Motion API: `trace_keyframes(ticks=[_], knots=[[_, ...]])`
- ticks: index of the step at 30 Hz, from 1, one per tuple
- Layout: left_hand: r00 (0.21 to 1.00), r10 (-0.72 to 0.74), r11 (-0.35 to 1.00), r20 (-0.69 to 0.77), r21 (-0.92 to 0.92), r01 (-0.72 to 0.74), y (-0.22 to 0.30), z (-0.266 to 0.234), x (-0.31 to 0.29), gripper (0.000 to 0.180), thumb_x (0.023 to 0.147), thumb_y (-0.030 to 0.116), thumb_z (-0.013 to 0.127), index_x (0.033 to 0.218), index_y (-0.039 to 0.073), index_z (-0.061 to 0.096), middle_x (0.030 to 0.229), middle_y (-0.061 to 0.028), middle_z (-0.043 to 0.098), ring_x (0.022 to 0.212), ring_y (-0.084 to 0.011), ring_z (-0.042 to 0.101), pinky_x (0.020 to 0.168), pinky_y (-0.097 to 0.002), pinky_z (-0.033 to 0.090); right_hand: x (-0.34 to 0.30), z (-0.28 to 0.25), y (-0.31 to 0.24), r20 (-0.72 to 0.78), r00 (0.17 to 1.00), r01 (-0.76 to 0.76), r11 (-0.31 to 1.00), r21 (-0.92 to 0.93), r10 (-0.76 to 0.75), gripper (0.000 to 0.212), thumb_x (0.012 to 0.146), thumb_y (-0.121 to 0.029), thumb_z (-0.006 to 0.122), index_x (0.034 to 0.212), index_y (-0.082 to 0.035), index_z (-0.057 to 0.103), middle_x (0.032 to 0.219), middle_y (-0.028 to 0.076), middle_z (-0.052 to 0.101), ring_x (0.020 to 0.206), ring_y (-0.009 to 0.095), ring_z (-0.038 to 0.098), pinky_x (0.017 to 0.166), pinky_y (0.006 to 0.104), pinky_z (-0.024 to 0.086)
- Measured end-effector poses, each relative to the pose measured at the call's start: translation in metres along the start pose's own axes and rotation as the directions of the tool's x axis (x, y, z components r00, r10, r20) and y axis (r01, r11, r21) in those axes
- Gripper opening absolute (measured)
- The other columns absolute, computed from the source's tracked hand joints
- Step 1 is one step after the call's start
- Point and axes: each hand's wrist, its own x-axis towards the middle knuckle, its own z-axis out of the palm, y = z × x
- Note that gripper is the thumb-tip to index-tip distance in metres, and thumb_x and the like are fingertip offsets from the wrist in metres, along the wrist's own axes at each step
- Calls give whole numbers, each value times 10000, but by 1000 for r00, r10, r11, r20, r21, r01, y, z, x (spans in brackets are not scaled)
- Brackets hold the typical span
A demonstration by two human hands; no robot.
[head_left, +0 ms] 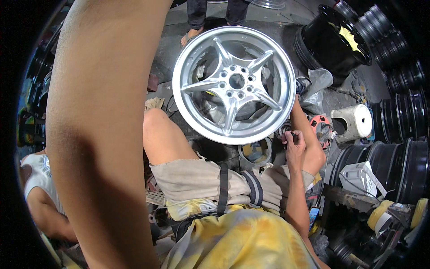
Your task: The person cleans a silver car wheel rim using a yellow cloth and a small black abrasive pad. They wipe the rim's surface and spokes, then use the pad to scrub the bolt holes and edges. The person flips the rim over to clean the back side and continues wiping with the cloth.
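A silver five-spoke alloy wheel rim (234, 84) is seen face-up in front of the seated person, over the knees and the dark workshop floor (268, 27). The right hand (294, 144) is positioned just below the lower right edge of the rim, its grip closed around a small dark object (293, 134) whose kind cannot be told. The left arm (103, 134) is raised close to the camera and fills the left part of the view; the left hand is outside the picture, so its grip cannot be reported.

A round open tin (256, 152) is located just beneath the rim, beside the right hand. A black wheel rim (333, 42) lies at the upper right, with stacked dark rims (403, 116) along the right side. A white cylindrical container (356, 121) lies on its side near a red round part (320, 127). Another person's feet (190, 36) are seen beyond the rim.
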Motion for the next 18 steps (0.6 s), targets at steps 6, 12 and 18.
trace_keyframes(ticks=[6,12,18], knots=[[997,-11,999,-77,29,14,-18,-31,14,369,909,367,645,842,23,760,849,-186,734,840,-314,733,738,-429,579,-5,0,-3,-65,998,-13,1000,21,15,138,956,-129,732,941,-29,639,846,15,660,724,64,594,623,210,461],[988,-13,997,-152,75,25,-27,-60,28,403,926,393,641,828,19,756,820,-188,733,815,-309,736,715,-429,580,-2,5,-16,-29,999,-44,998,-36,42,199,953,-103,732,1106,10,673,885,18,657,761,66,598,634,211,462],[970,-12,991,-242,128,44,-56,-87,46,439,943,419,636,814,16,752,792,-189,731,791,-303,739,692,-428,581,12,45,-54,35,993,111,990,88,-115,192,953,-75,718,1109,35,691,930,36,678,784,68,602,661,212,474]])
